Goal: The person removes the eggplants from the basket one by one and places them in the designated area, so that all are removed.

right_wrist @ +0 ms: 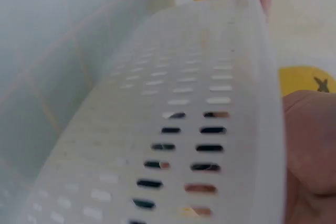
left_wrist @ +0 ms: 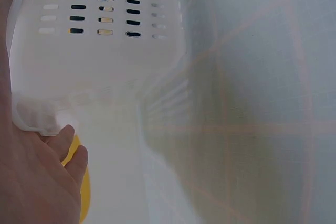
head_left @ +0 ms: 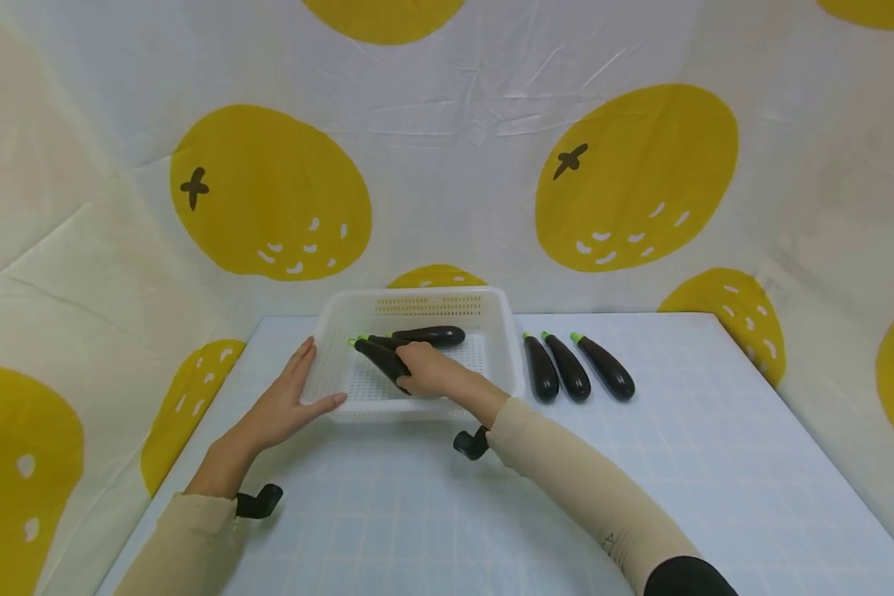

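A white perforated plastic basket (head_left: 420, 406) stands at the back of the table. My right hand (head_left: 425, 368) reaches over its front rim and grips an eggplant (head_left: 378, 358) with a green stem end. Behind that one, inside the basket, lie another eggplant (head_left: 435, 335) and a third, partly covered. My left hand (head_left: 279, 406) rests against the basket's left front corner, fingers extended along the side and thumb on the front rim. In the right wrist view the basket wall (right_wrist: 173, 87) hides most of the right hand (right_wrist: 315, 145).
Three eggplants lie side by side on the table right of the basket, the nearest to it being this eggplant (head_left: 541, 368). A pale blue checked cloth (head_left: 432, 505) covers the table. A hanging cloth (head_left: 454, 190) printed with yellow fruit rises behind.
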